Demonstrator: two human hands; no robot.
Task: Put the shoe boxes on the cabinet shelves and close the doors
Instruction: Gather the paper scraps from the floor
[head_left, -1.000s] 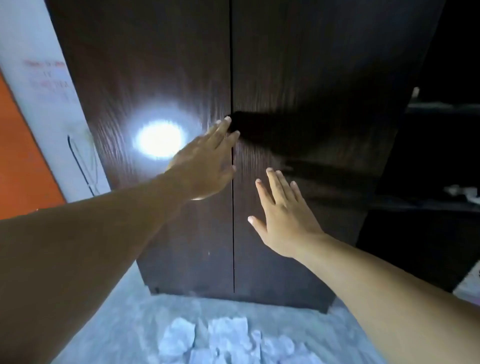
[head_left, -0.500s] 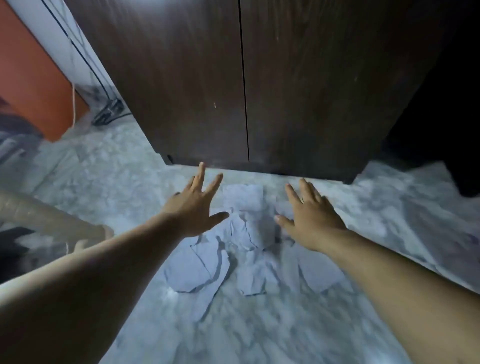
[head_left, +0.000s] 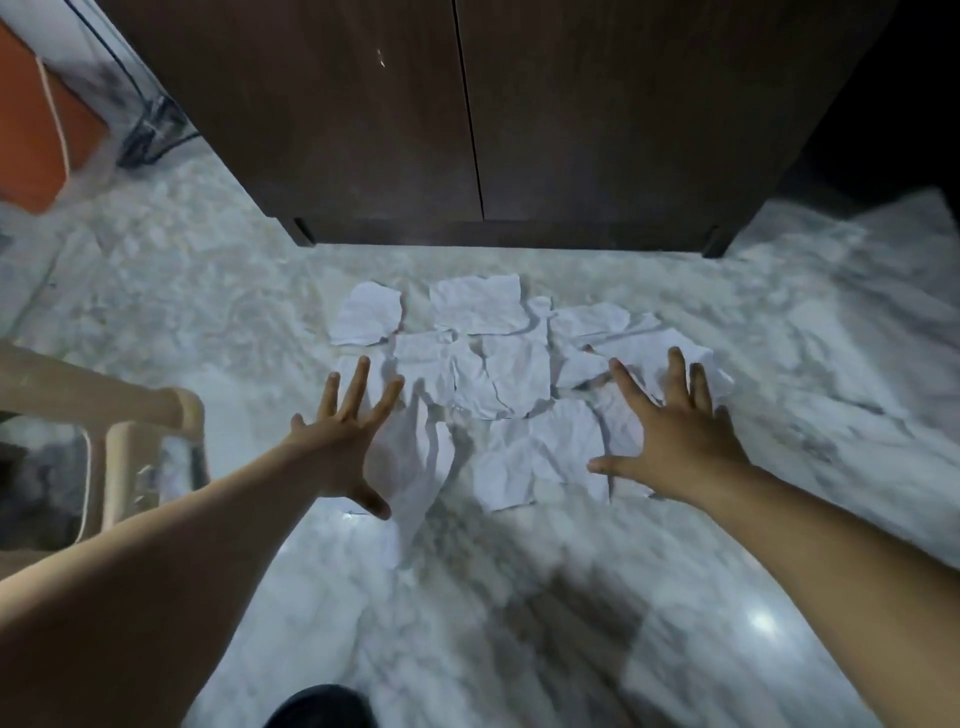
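At 12 o'clock, doors (head_left: 467, 114) shut; task looks done. My left hand (head_left: 337, 447) and right hand (head_left: 675, 441) spread, empty; next: withdraw.

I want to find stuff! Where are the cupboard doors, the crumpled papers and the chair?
cupboard doors (head_left: 467, 104): head view, on the seam where both shut doors meet.
crumpled papers (head_left: 514, 374): head view, on a middle sheet.
chair (head_left: 124, 441): head view, on its beige leg.
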